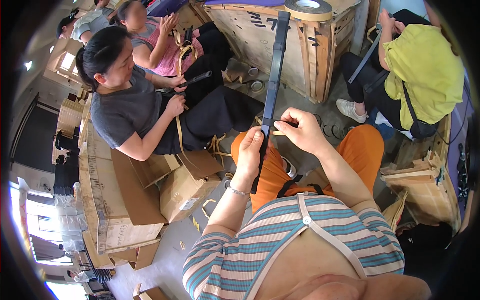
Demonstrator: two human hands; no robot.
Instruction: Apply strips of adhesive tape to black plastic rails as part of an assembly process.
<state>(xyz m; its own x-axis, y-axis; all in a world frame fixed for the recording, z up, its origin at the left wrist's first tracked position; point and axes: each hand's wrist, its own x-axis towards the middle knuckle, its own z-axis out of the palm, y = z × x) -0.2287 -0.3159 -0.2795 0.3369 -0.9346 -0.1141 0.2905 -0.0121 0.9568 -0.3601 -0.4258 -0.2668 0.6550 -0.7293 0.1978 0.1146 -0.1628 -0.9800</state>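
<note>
A long, narrow black bar [274,80] slants up and away in front of me, with darker bands around it at intervals. My left hand [250,154] is closed around its lower part, the thumb lying along the bar. Close beside the bar, just above that grip, my right hand [303,131] pinches a short pale yellow strip [278,133] between thumb and fingers. Whether the strip is stuck to the bar I cannot tell. The bar's near end reaches down over my orange trousers [361,150].
Ahead stands a wooden crate [250,42] with a large tape roll [320,13] on top. An open cardboard box [187,195] is at left. Co-workers sit close: one in a grey top [117,107], another in a yellow-green top [422,70]. Yellowish strips litter the floor.
</note>
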